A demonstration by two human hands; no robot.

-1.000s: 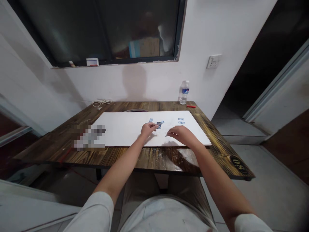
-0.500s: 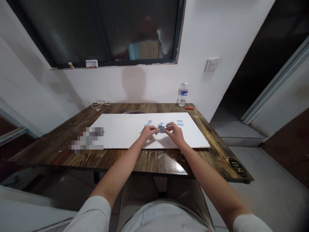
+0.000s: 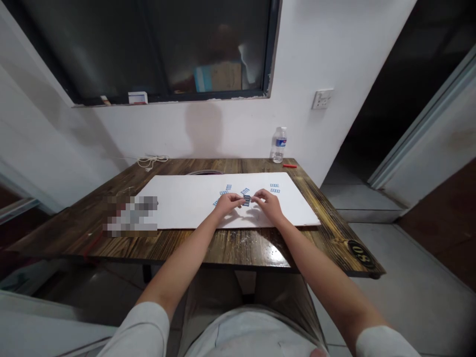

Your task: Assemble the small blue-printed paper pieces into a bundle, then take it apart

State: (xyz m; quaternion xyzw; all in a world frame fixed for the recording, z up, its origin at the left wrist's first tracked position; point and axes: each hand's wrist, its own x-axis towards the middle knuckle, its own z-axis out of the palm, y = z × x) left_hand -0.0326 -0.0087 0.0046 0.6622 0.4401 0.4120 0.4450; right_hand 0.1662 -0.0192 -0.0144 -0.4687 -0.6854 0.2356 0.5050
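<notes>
A small dark-blue slotted piece is held above the white board. My left hand pinches its left side between thumb and fingers. At its right edge, the thumb and fingertips of my right hand are closed together; their exact contact is too small to make out. Just behind the held piece lies another blue slotted piece. More such blue pieces rest beyond my left hand, one partly covered by it. Two others lie behind my right hand.
The board lies on a dark wooden table. A plastic water bottle and a red pen-like stick stand and lie at the back right. A white cable is at the back left. A blurred patch covers the board's left end.
The held piece has turned more upright and its slotted face shows more clearly between my hands. The view has shifted slightly; the pieces on the board have not moved.
</notes>
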